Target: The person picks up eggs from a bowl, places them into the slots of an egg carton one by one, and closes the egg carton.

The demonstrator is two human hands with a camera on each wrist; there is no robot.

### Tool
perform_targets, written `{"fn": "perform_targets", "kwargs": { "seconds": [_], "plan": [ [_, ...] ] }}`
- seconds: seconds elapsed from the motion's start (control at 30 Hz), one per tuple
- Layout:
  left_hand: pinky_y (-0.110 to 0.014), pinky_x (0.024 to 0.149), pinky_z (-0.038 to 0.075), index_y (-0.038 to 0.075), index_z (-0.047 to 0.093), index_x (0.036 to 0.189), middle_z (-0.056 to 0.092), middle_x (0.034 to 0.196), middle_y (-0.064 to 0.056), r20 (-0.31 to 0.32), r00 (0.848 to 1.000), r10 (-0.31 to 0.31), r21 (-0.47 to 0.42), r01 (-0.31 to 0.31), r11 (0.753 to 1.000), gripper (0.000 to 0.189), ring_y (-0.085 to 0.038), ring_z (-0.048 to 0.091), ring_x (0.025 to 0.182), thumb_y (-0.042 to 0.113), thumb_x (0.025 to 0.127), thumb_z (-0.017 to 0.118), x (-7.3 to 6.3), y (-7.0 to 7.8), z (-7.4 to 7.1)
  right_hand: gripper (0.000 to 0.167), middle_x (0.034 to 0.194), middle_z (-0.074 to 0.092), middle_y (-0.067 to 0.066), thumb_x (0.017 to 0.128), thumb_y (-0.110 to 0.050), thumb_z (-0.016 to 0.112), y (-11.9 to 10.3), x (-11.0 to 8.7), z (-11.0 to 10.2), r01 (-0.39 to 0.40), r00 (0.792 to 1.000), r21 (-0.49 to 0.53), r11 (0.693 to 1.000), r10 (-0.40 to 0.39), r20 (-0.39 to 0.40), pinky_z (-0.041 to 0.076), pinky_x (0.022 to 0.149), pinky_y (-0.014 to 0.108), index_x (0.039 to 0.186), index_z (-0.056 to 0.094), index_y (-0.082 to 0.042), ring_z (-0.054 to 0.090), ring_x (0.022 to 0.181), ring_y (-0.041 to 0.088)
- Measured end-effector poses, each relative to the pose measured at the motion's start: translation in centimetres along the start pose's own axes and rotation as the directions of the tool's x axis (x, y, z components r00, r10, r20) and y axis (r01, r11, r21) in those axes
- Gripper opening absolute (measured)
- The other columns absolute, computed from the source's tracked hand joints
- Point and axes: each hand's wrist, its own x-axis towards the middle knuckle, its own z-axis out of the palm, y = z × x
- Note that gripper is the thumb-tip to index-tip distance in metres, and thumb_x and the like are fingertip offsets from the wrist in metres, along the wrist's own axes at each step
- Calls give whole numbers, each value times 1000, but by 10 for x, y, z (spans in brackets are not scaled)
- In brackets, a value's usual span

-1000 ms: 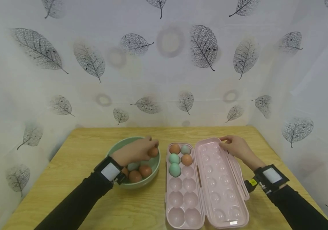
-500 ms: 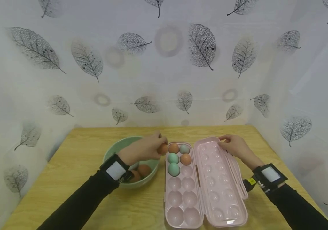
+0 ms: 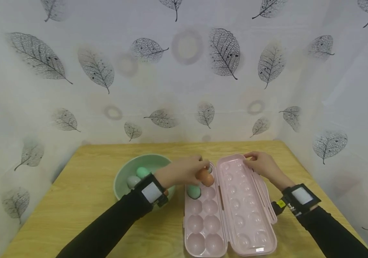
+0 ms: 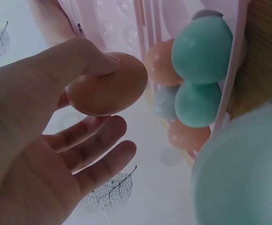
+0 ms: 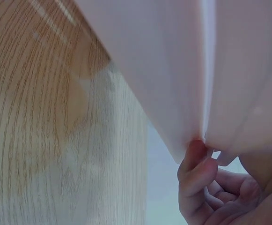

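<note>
My left hand (image 3: pixel 184 171) pinches a brown egg (image 4: pixel 110 86) between thumb and fingers, above the upper part of the pink egg carton (image 3: pixel 196 223). In the left wrist view, green eggs (image 4: pixel 202 49), brown eggs and a pale grey-green egg (image 4: pixel 165 101) sit in the carton's far cups. The left hand hides some of them in the head view. My right hand (image 3: pixel 264 165) holds the far end of the carton's opened lid (image 3: pixel 244 204). Its thumb and finger grip the lid edge (image 5: pixel 173 93) in the right wrist view.
A green bowl (image 3: pixel 118 184) stands left of the carton, partly behind the left wrist. A green egg (image 3: pixel 143 172) and a greyish egg (image 3: pixel 133 181) lie in it. A leaf-patterned sheet (image 3: pixel 187 79) hangs behind the wooden table (image 3: pixel 84 204).
My left hand has moved right, carrying the brown egg from over the bowl to over the carton. The right hand stays at the lid.
</note>
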Motion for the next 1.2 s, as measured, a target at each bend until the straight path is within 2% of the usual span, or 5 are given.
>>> {"fn": "perform_targets", "kwargs": {
  "seconds": [0.2, 0.43, 0.57, 0.83, 1.2],
  "plan": [
    [-22, 78, 51, 19, 63, 124, 60, 111, -4, 4, 999, 47, 13, -47, 999, 47, -14, 60, 94, 28, 82, 83, 8, 4, 16, 46, 108, 67, 22, 99, -27, 61, -1, 0, 0, -2, 1000, 3, 1000, 2, 2, 51, 65, 26, 133, 60, 4, 63, 85, 24],
    [-24, 83, 53, 22, 63, 125, 65, 117, -2, 85, 996, 26, 70, -32, 997, 44, -13, 62, 102, 34, 86, 81, 15, 8, 38, 47, 108, 67, 22, 99, -27, 60, -2, -1, 2, -3, 1000, 2, 1000, 3, 1, 51, 66, 26, 134, 60, 4, 63, 85, 24],
    [-22, 91, 54, 19, 66, 121, 66, 124, -1, 77, 994, 82, 100, -90, 991, 35, -13, 65, 110, 27, 89, 77, 13, 9, 47, 47, 109, 67, 22, 99, -27, 60, -2, 1, 4, -2, 1000, 6, 1000, 2, 4, 51, 65, 26, 134, 60, 4, 62, 85, 23],
    [-21, 83, 55, 22, 66, 129, 63, 132, -1, 38, 994, 104, 204, -110, 973, 37, -14, 68, 104, 25, 93, 72, 3, 16, 47, 48, 110, 66, 22, 99, -27, 60, -4, 3, 3, -11, 1000, 3, 1000, 11, 9, 50, 66, 26, 136, 59, 3, 62, 86, 23],
    [-23, 85, 55, 20, 67, 126, 64, 130, -2, 18, 992, 121, 164, -122, 979, 37, -16, 68, 107, 23, 91, 76, 0, 17, 44, 47, 108, 66, 22, 99, -27, 61, -8, -1, 2, 4, 1000, -11, 1000, -4, 7, 50, 63, 27, 134, 60, 4, 61, 82, 22]
  ]
}}
